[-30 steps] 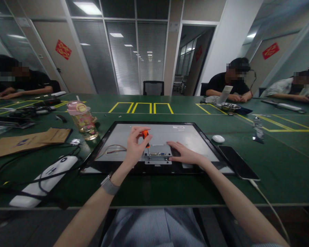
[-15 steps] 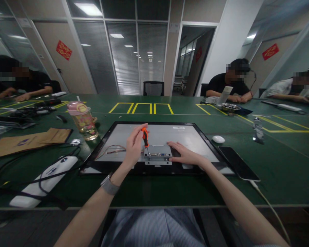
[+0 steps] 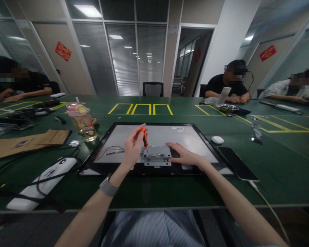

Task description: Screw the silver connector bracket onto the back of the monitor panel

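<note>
A flat monitor panel (image 3: 185, 135) lies face down on the green table, its grey metal back up. A small metal bracket with ports (image 3: 157, 156) sits near its front edge. My left hand (image 3: 133, 145) pinches an orange-handled screwdriver (image 3: 144, 134), tip down at the bracket's left corner. My right hand (image 3: 183, 155) lies flat with fingers stretched out, pressing on the panel beside the bracket's right end. Thin coloured wires (image 3: 113, 150) run over the panel's left part.
A pink-lidded drink bottle (image 3: 81, 120) stands left of the panel, by brown envelopes (image 3: 28, 140). A white power bank with black cables (image 3: 41, 178) lies front left. A white mouse (image 3: 217, 139) and a phone (image 3: 237, 162) lie right. Other people sit around the table.
My left hand shifted its fingers on the screwdriver handle, from a grip over the top to a pinch at its side. The right hand has stayed flat on the panel.
</note>
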`<state>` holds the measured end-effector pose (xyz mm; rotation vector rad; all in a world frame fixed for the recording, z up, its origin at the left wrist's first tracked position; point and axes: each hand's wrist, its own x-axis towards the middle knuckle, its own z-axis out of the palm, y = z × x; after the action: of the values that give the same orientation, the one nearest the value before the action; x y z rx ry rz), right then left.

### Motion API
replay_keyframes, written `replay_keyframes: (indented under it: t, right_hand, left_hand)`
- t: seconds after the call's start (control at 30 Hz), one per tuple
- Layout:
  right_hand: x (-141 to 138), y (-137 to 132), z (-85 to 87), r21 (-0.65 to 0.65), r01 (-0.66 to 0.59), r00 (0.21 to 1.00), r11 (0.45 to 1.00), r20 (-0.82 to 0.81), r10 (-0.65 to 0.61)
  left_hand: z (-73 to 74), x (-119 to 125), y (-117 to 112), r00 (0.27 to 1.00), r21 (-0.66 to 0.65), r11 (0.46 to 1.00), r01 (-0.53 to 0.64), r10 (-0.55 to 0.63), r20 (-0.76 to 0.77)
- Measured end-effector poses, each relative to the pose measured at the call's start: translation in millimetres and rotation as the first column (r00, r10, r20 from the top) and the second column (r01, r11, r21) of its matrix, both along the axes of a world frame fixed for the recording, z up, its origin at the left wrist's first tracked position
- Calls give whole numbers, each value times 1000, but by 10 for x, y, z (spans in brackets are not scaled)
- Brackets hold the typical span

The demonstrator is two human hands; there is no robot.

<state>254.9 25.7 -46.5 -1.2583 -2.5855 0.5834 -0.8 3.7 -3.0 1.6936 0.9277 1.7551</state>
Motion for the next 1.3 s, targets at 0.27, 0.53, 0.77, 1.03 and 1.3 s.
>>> replay_keyframes:
  t: [0.27,0.53,0.77,1.03,1.3]
  right_hand:
    - [17,32,-62,10,3,1000,1000,-27,-2]
    - [12,17,-35,2,7,1000,1000,-8,-7]
    - [-8,-11,13,-18,30,1000,999,-4,-30]
    - [7,22,-46,16,13,999,1000,-30,-12]
    - [0,18,-46,19,12,1000,1000,-22,-12]
  left_hand:
    - [-9,-9,8,999,14,999,44,-43,-30]
    - [-11,-12,19,994,77,994,-80,86,-73]
    - [2,-17,-8,999,3,999,34,-34,-35]
    - [-34,5,-19,991,51,993,104,-99,-88]
    - [-47,20,-1,989,148,988,-51,71,-130]
